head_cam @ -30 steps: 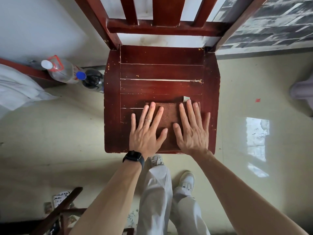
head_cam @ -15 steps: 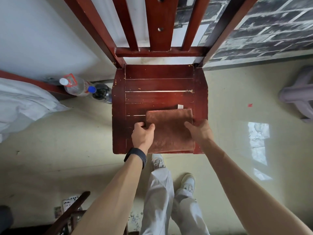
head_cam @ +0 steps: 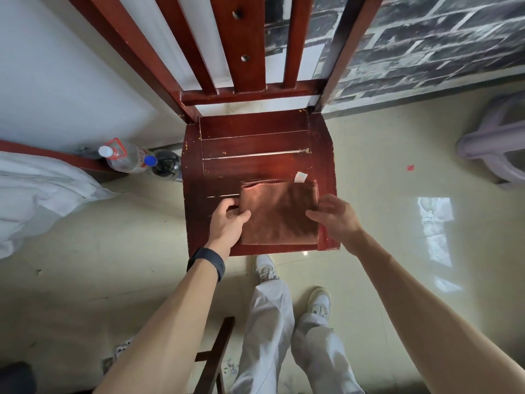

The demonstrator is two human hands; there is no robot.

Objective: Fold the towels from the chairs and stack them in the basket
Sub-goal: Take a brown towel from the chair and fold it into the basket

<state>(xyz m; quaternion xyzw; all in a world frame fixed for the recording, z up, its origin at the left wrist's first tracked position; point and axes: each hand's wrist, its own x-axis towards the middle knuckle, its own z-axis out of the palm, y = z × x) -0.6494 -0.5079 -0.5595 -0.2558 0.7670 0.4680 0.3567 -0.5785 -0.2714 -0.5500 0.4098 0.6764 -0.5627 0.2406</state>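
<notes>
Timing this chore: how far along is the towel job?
Done: the brown towel lies folded on the chair seat. In hand: the left hand and right hand grip its two sides. Left: moving it to the basket, which is out of view.

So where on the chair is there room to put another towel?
The back half of the chair seat is bare, between the backrest rail and the far edge of the brown towel. A thin strip runs along the seat's left side. The front is crowded: the towel lies with the left hand and right hand gripping its sides.
</notes>
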